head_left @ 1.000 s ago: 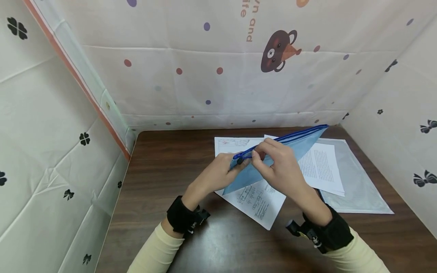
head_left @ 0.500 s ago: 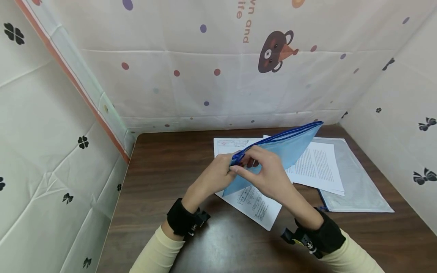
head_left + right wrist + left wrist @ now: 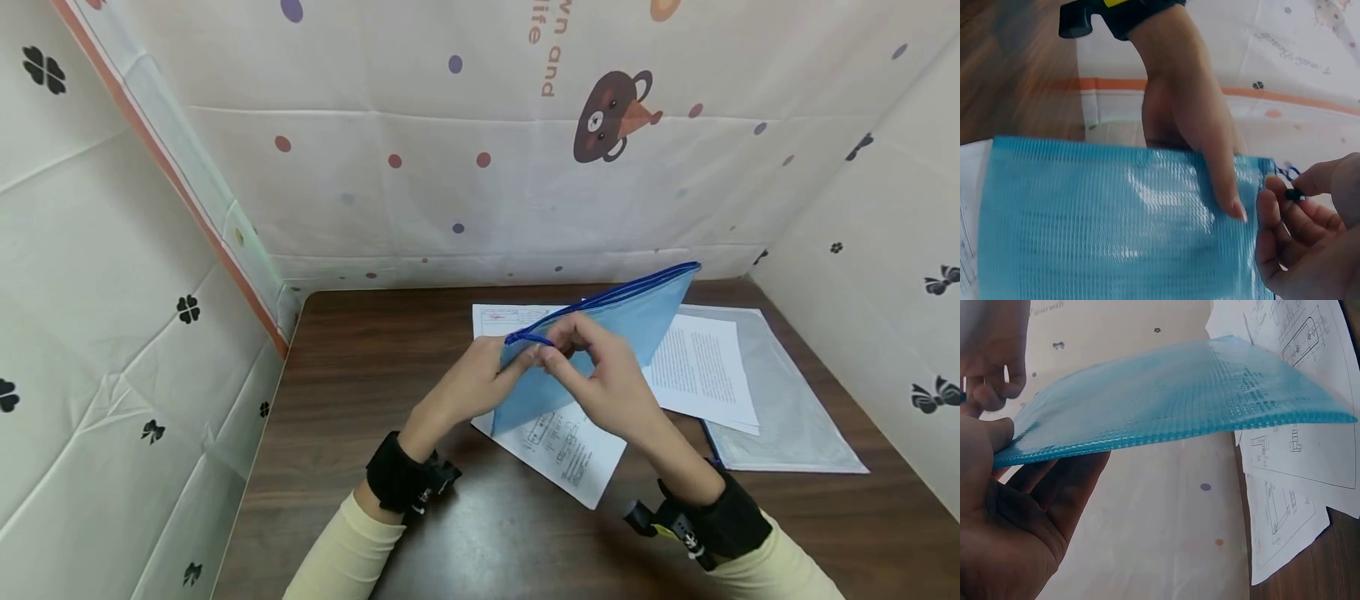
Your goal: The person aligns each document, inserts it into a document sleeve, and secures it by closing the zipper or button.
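As the left hand (image 3: 475, 379) grips a ribbed pouch (image 3: 648, 325), the right (image 3: 606, 375) pinches blue cord (image 3: 531, 337).

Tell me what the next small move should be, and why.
Probably slide the black tab along the dark blue edge of the pouch, away from the left hand: the right hand pinches the tab beside one corner, and the left hand holds the pouch close by.
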`<state>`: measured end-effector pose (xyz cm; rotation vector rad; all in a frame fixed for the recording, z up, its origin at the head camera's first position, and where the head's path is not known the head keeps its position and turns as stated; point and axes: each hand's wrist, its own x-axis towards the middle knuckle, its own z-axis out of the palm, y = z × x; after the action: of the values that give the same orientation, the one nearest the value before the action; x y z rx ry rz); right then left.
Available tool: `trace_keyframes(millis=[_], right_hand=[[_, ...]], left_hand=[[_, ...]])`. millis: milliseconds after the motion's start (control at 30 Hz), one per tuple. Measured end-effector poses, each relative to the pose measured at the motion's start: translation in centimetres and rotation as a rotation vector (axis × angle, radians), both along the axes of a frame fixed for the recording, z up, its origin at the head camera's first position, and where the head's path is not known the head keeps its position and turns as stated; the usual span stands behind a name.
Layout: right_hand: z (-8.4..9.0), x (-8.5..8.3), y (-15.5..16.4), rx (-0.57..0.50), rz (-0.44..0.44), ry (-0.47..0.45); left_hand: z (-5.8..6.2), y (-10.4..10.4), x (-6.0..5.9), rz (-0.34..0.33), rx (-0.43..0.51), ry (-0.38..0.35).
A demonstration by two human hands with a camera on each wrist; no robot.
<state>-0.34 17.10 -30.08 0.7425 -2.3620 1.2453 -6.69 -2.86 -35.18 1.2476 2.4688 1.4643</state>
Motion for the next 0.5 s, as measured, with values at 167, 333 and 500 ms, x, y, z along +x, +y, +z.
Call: trace_keyframes(millis=[167,333,500], right_hand=[[0.5,-0.2,1.2,0.036,-0.022,0.027],[0.5,-0.8,1.9,0.049,-0.073,0.082],[0.4,-1.0,2.0,0.070,-0.111,0.152]], left_hand=[[0.3,-0.4,-0.1,0.009,-0.013,-0.001],[0.5,-0.5,0.0,0.010,-0.044,0.014],[0.5,-0.4,0.1,0.002,-0.068,0.001]])
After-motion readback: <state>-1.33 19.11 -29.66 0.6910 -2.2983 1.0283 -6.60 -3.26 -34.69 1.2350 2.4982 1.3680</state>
